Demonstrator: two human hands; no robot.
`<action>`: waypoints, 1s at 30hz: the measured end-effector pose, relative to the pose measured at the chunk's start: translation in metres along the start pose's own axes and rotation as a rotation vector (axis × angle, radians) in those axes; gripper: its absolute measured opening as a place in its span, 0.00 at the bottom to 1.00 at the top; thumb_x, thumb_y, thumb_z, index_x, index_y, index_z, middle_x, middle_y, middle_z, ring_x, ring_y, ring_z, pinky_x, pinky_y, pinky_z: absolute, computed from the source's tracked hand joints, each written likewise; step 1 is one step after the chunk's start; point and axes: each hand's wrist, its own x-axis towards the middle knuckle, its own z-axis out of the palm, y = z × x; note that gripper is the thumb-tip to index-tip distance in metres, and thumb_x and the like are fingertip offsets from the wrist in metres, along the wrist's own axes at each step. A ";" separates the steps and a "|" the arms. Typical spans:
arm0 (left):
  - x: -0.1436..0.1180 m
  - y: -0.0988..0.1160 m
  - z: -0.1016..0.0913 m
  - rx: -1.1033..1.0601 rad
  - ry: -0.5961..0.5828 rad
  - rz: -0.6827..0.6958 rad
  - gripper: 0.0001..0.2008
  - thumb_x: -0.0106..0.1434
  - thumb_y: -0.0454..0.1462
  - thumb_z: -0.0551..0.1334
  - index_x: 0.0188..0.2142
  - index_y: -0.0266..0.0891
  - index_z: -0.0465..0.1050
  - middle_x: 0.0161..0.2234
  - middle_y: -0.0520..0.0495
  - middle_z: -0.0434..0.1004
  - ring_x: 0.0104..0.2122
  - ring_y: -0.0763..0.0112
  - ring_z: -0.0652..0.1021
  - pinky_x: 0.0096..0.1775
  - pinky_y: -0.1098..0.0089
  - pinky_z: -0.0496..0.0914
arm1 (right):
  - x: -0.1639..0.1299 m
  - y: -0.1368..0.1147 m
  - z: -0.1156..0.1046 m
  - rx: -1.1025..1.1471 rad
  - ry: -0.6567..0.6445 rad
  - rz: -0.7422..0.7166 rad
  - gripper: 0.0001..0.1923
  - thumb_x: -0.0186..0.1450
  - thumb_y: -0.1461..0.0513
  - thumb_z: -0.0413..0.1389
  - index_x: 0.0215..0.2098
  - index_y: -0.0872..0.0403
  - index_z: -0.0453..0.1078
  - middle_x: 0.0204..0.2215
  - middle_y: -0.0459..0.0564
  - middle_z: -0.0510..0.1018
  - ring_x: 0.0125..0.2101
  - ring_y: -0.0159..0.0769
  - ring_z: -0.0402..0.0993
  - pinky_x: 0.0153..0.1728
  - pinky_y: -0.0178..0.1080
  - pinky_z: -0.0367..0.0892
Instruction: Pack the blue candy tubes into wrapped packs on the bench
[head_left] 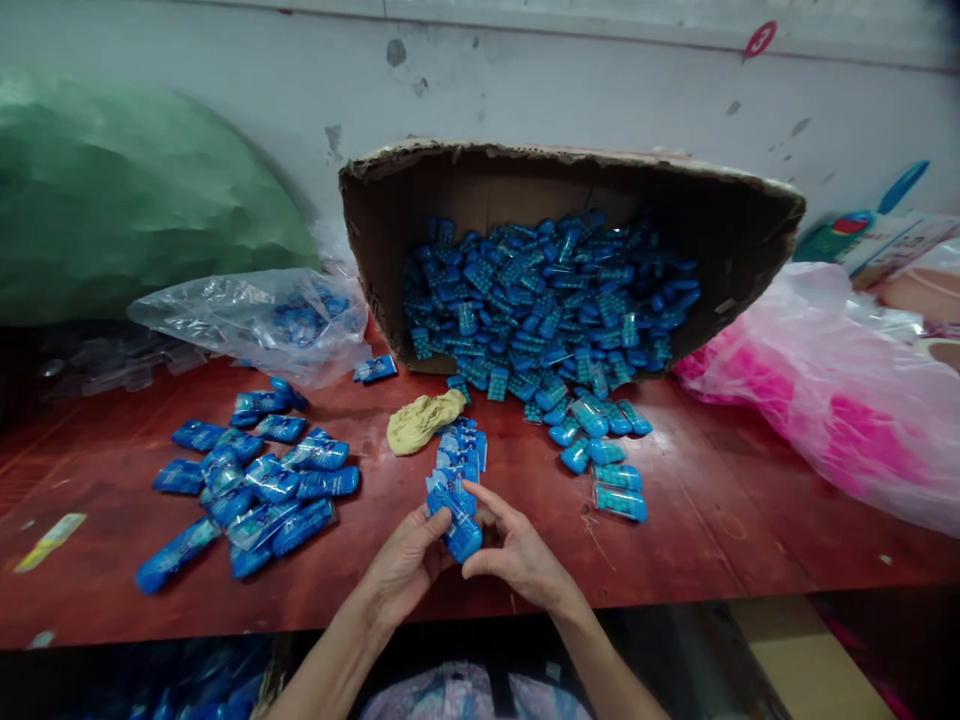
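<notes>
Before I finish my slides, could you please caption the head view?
Left hand holding a blue packet, right hand beside it, before a cardboard box of blue pieces.

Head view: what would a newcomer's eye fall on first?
Probably the cardboard box at the back centre, lying on its side with many small blue pieces spilling onto the red table. Next, at the front, a blue packet in the grip of the left hand, the right hand curved beside it. Bright pink contents also stand out in the plastic bag at right.
</notes>
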 end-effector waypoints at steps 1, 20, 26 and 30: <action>0.000 -0.001 0.001 0.004 0.014 0.002 0.10 0.51 0.38 0.65 0.35 0.38 0.72 0.29 0.49 0.77 0.28 0.73 0.75 0.33 0.71 0.69 | 0.000 0.000 0.000 -0.001 0.002 0.012 0.41 0.46 0.64 0.65 0.56 0.45 0.56 0.26 0.40 0.69 0.27 0.30 0.66 0.34 0.35 0.64; -0.010 -0.009 0.002 0.023 0.109 -0.037 0.12 0.51 0.40 0.64 0.33 0.34 0.73 0.29 0.46 0.77 0.26 0.74 0.75 0.32 0.71 0.70 | 0.001 0.009 0.003 0.071 0.043 0.036 0.31 0.48 0.68 0.61 0.50 0.46 0.65 0.31 0.41 0.75 0.30 0.32 0.70 0.36 0.37 0.67; -0.009 -0.015 0.004 0.034 0.236 0.055 0.15 0.47 0.42 0.66 0.33 0.36 0.72 0.27 0.49 0.76 0.25 0.74 0.74 0.29 0.71 0.70 | -0.001 0.012 0.006 -0.023 0.028 0.033 0.30 0.50 0.67 0.59 0.51 0.48 0.63 0.38 0.44 0.75 0.38 0.37 0.71 0.42 0.39 0.65; -0.008 -0.012 0.005 0.130 0.281 0.129 0.16 0.47 0.42 0.66 0.35 0.37 0.71 0.27 0.49 0.75 0.24 0.75 0.73 0.24 0.74 0.68 | 0.000 0.011 0.012 -0.060 0.091 -0.015 0.21 0.55 0.66 0.55 0.48 0.51 0.65 0.39 0.45 0.74 0.40 0.36 0.70 0.43 0.39 0.64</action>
